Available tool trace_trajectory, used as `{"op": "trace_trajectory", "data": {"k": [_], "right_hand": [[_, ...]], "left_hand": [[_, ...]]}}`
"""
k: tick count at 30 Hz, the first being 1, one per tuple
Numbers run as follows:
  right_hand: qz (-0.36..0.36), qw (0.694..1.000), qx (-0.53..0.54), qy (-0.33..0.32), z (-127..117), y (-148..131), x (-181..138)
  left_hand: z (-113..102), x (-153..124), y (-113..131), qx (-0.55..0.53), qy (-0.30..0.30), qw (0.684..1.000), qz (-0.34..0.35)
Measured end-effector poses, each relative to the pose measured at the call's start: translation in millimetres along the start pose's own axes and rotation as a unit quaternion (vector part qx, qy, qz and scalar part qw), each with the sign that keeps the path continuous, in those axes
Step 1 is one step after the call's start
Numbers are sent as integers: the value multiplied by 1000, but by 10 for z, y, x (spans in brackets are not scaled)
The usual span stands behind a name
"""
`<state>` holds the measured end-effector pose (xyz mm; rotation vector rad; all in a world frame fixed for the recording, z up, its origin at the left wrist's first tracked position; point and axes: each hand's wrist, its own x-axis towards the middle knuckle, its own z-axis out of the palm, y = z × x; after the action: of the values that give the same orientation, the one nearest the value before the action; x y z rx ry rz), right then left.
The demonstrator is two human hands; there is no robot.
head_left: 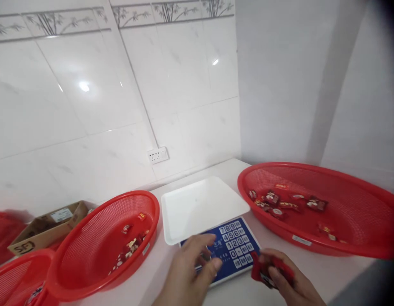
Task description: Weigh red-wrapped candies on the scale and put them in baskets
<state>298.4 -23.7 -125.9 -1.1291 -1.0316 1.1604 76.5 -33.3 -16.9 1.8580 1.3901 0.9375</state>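
Observation:
My right hand (289, 276) is closed around a small packet with a red and dark wrapper (264, 272), just off the front right corner of a digital scale's blue keypad (237, 242). Over the left part of that keypad is my left hand (190, 272), fingers curved and apart, with nothing visible between them. Behind the keypad lies the scale's white tray (203, 204), bare on top. To the right, a red mesh basket (350, 199) holds several red wrapped packets (316, 203). Another red basket (85, 238) on the left holds several more small packets (132, 246).
A third red basket (12, 272) shows at the lower left edge. Behind it stands an open cardboard box (40, 238) near a red bag (5, 236). A power socket (158, 155) is on the tiled wall behind the white table (146, 293).

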Motion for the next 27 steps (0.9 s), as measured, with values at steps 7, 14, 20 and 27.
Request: {"op": "trace_trajectory", "data": {"k": [7, 14, 20, 27], "right_hand": [[27, 987, 60, -144, 687, -906, 124], [-9, 968, -73, -241, 904, -1126, 415], [12, 957, -11, -291, 1119, -1147, 573], [31, 957, 35, -288, 1360, -1074, 681]], "left_hand": [[259, 286, 128, -225, -22, 974, 3], [-124, 370, -1, -345, 48, 937, -32], [-258, 414, -138, -445, 57, 892, -53], [-418, 447, -229, -462, 94, 880, -58]]}}
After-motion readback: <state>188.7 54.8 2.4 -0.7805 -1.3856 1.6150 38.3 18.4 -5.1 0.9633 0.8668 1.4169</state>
